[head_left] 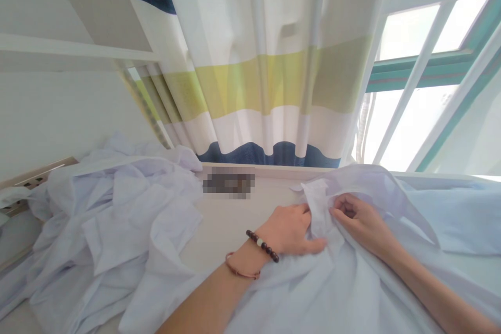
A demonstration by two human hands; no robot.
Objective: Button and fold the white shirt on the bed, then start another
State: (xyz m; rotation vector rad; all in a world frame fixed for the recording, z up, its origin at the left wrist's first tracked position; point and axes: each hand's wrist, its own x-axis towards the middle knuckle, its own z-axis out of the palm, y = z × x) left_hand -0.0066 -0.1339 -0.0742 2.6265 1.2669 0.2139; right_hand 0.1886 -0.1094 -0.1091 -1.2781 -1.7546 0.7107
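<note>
A white shirt [297,292] with what looks like a collar flap lies spread in front of me, loosely wrinkled. My left hand [291,229], with a bead bracelet and a thin cord at the wrist, grips the cloth beside the flap. Its fingertips are partly hidden behind the fabric, and the thumb lies on top. Just right of the flap, my right hand [358,219] has its thumb and index finger pinched at the cloth's edge, the other fingers curled. Part of the shirt rises in a loose fold behind the right hand.
A heap of crumpled white cloth [117,219] covers the left side of the white surface [219,219]. A blurred dark object [229,183] lies at the back. Power sockets [35,182] sit at far left. Behind hang a striped curtain [250,83] and a barred window [422,73].
</note>
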